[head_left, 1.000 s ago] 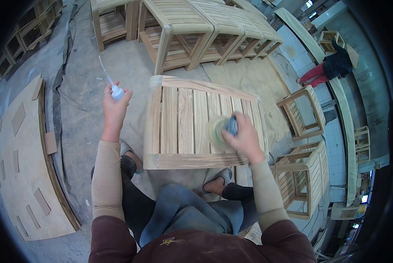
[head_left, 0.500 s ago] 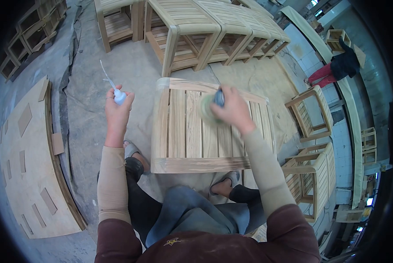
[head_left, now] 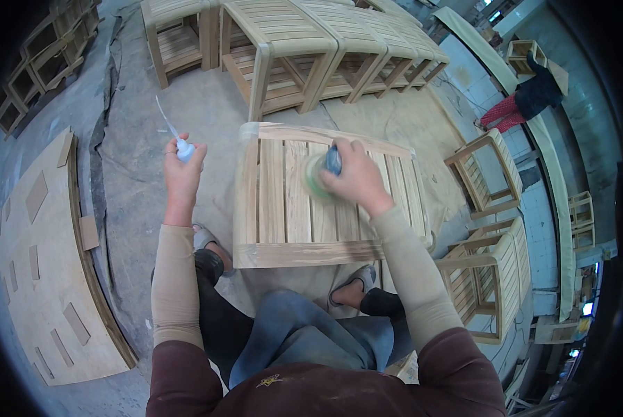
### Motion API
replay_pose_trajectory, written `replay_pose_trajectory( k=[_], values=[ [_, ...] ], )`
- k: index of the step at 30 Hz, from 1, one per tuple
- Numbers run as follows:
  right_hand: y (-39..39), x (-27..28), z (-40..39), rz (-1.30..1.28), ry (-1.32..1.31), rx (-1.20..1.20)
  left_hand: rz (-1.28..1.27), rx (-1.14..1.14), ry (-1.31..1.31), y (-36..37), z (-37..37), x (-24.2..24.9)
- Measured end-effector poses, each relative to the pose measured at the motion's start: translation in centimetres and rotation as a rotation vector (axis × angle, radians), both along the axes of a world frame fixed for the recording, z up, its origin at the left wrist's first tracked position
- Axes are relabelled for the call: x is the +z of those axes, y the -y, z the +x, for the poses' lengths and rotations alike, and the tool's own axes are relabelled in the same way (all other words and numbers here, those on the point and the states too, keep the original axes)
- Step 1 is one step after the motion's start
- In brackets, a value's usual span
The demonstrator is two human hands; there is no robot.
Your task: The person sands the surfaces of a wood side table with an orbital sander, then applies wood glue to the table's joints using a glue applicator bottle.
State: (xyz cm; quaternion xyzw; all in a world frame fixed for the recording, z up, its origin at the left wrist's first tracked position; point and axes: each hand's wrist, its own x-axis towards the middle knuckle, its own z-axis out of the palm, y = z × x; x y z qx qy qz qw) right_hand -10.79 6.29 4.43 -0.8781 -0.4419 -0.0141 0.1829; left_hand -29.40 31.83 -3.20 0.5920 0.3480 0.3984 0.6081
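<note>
My right hand [head_left: 361,179] is wrapped round a palm sander [head_left: 317,182] with a blue top and a greenish round pad, blurred by motion. The pad rests on the slatted top of a pale wooden stool [head_left: 272,208] in front of me. Away to the left of the stool, my left hand [head_left: 180,184] is raised with its fingers closed round a small white squeeze bottle [head_left: 185,149]. A long thin nozzle points up from the bottle.
Several slatted wooden stools [head_left: 283,43] stand in a row at the back. More wooden frames [head_left: 488,264] are on the right. A board [head_left: 54,278] with small rectangular pieces lies at left. Another person [head_left: 534,94] bends over at the far right.
The sander and my right hand have shifted slightly left across the slats. My left hand still holds the bottle at nearly the same spot. The whole view has moved a little.
</note>
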Motion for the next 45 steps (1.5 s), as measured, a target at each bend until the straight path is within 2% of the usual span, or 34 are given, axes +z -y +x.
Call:
replay_pose_trajectory(
  k=[5,10,14,22,26,31,39,43,45],
  values=[
    [4.6,0.5,-6.4,0.001,0.001,0.055,-0.017,0.014,0.049,0.0,-0.2,-0.5],
    [5.6,0.8,-9.4,-0.025,-0.021,0.105,-0.013,0.007,-0.009,-0.3,-0.8,-0.3],
    [2.6,0.5,-6.8,-0.016,-0.014,0.110,0.000,-0.007,-0.006,-0.2,-0.7,0.0],
    [-8.9,-1.7,4.3,0.042,0.051,0.000,0.012,0.008,-0.007,-0.3,-1.1,0.5],
    [-10.6,-1.7,5.4,-0.010,0.036,-0.058,-0.018,0.041,0.032,-0.3,-1.2,1.0],
    [-7.2,-1.7,2.0,-0.002,0.066,0.003,-0.018,0.028,0.031,-0.6,-1.0,0.7],
    [2.0,0.4,-10.9,0.041,-0.012,0.192,-0.003,0.032,-0.005,-0.8,-1.5,-0.7],
    [0.7,0.5,-11.9,0.059,-0.048,0.299,0.015,0.047,0.006,-0.7,-1.0,-0.2],
    [-1.6,-0.1,-10.1,0.054,-0.039,0.264,0.007,0.034,0.010,-0.6,-0.9,0.1]
  ],
)
